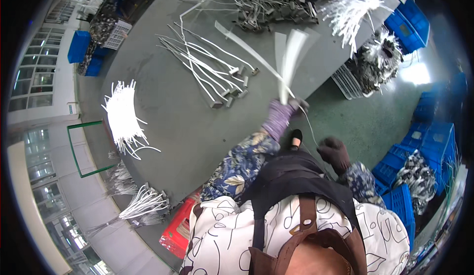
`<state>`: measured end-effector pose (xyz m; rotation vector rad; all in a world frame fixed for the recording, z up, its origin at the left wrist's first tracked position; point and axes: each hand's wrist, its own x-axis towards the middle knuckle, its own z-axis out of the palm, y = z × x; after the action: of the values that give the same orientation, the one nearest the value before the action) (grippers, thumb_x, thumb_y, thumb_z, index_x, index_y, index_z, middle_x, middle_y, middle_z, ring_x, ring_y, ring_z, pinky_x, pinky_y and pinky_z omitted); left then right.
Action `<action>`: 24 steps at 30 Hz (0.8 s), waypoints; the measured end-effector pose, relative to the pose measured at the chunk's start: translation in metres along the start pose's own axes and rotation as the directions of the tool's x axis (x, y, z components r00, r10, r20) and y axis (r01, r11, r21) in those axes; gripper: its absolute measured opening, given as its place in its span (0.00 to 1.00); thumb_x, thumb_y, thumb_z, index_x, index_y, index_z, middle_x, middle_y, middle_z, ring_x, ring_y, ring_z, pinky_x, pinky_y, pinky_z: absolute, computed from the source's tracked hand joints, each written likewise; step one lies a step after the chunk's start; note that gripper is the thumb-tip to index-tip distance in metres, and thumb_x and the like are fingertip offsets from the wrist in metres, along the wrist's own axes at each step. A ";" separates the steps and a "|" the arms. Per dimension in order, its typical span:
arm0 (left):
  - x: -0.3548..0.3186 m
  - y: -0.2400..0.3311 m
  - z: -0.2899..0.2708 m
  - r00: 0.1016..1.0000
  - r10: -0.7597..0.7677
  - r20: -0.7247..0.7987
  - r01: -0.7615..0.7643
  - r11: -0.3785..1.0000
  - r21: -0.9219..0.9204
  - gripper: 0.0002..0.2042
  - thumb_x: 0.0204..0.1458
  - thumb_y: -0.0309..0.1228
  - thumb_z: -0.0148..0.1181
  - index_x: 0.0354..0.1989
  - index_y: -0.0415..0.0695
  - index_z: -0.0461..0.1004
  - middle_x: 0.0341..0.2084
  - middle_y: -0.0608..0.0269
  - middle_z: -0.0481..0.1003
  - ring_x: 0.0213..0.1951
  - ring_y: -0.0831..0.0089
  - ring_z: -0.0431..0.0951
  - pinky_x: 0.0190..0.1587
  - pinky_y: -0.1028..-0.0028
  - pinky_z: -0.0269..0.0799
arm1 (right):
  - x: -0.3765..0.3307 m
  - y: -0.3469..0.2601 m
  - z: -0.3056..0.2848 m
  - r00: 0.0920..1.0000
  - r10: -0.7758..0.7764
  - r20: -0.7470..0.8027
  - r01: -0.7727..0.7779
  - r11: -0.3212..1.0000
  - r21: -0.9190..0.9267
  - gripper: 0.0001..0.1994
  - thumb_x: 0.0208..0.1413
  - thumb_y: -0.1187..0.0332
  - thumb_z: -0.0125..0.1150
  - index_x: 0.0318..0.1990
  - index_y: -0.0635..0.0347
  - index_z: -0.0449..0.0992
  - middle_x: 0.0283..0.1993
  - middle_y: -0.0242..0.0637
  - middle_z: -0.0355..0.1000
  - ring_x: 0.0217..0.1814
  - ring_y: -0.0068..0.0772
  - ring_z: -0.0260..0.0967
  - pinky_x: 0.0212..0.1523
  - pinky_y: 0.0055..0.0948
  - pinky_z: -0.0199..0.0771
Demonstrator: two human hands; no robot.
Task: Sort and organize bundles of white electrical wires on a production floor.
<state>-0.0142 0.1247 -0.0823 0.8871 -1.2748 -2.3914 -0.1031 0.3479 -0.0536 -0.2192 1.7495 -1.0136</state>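
My left hand (pixel 284 113), in a purple glove, is closed round a bunch of long white sleeves (pixel 291 53) beside the table's right edge. The sleeves' upper ends are smeared by motion, and one longer strip (pixel 252 53) slants off to the upper left. From this hand a thin white wire (pixel 311 127) curves down to my right hand (pixel 334 154). That hand wears a dark glove, and its curled fingers meet the wire's lower end beyond the table edge. White leads (pixel 202 63) with metal-ended connectors (pixel 237 85) lie loosely on the grey table (pixel 168 142).
At the table's far side is a heap of connectors (pixel 276 8), with white strips (pixel 353 13) to its right. White tubes (pixel 123 114) lie at the left. Blue crates (pixel 429 137) and a filled white basket (pixel 348 80) stand right; a red package (pixel 177 228) lies near-left.
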 end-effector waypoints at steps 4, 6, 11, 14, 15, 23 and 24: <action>-0.013 0.026 -0.010 0.995 0.100 -0.013 -0.067 0.751 0.657 0.09 0.55 0.32 0.54 0.34 0.38 0.73 0.27 0.58 0.77 0.27 0.71 0.76 0.32 0.73 0.75 | 0.021 -0.039 0.007 0.993 0.024 0.118 -0.028 0.999 0.034 0.09 0.44 0.66 0.64 0.28 0.61 0.73 0.19 0.27 0.65 0.21 0.17 0.60 0.22 0.21 0.60; 0.010 0.060 -0.044 0.967 0.226 -0.118 -0.244 0.955 -0.171 0.10 0.54 0.34 0.55 0.30 0.39 0.76 0.25 0.62 0.76 0.26 0.75 0.75 0.30 0.75 0.73 | 0.025 -0.049 0.006 0.986 -0.004 0.165 0.011 0.999 -0.042 0.09 0.44 0.66 0.64 0.29 0.61 0.74 0.19 0.27 0.65 0.21 0.17 0.60 0.22 0.21 0.60; 0.010 0.066 -0.069 0.851 0.252 -0.460 -0.076 0.927 0.367 0.16 0.50 0.42 0.61 0.27 0.38 0.76 0.20 0.67 0.73 0.23 0.79 0.69 0.27 0.76 0.65 | 0.061 -0.114 0.055 0.968 -0.214 0.130 0.199 0.973 0.114 0.20 0.44 0.63 0.66 0.45 0.62 0.72 0.36 0.34 0.71 0.28 0.19 0.64 0.27 0.20 0.64; 0.024 0.067 -0.105 0.849 0.145 -0.508 0.036 0.944 0.329 0.18 0.48 0.43 0.63 0.27 0.37 0.75 0.18 0.66 0.71 0.21 0.79 0.67 0.24 0.74 0.64 | 0.081 -0.155 0.088 0.891 -0.281 0.357 0.257 0.960 0.114 0.29 0.44 0.61 0.67 0.54 0.62 0.65 0.50 0.42 0.67 0.42 0.30 0.69 0.38 0.27 0.70; 0.017 0.090 -0.120 0.830 0.235 -0.506 0.150 0.779 0.608 0.12 0.51 0.38 0.58 0.29 0.41 0.76 0.17 0.70 0.71 0.19 0.81 0.68 0.20 0.77 0.63 | 0.093 -0.158 0.095 0.889 -0.281 0.362 0.259 0.960 0.110 0.29 0.44 0.61 0.67 0.54 0.62 0.65 0.50 0.42 0.67 0.42 0.30 0.69 0.38 0.27 0.70; 0.010 0.134 -0.165 0.946 -0.088 -0.311 0.059 0.993 -0.101 0.10 0.56 0.37 0.50 0.37 0.43 0.66 0.09 0.73 0.56 0.08 0.80 0.51 0.08 0.77 0.47 | 0.242 -0.245 0.093 0.748 -0.661 0.058 0.422 0.407 -0.811 0.34 0.44 0.54 0.64 0.59 0.54 0.60 0.58 0.51 0.60 0.54 0.51 0.65 0.54 0.38 0.66; 0.011 0.128 -0.160 0.962 -0.096 -0.255 0.032 0.970 -0.242 0.09 0.55 0.36 0.52 0.36 0.42 0.67 0.10 0.71 0.55 0.09 0.81 0.49 0.10 0.78 0.46 | 0.248 -0.248 0.094 0.836 -0.545 0.055 0.296 0.364 -0.883 0.33 0.44 0.53 0.63 0.58 0.54 0.61 0.57 0.51 0.61 0.55 0.52 0.64 0.54 0.40 0.66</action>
<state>0.0752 -0.0568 -0.0482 1.1416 -0.8533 -2.3127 -0.2077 -0.0001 -0.0555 -1.3386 2.4028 -0.3548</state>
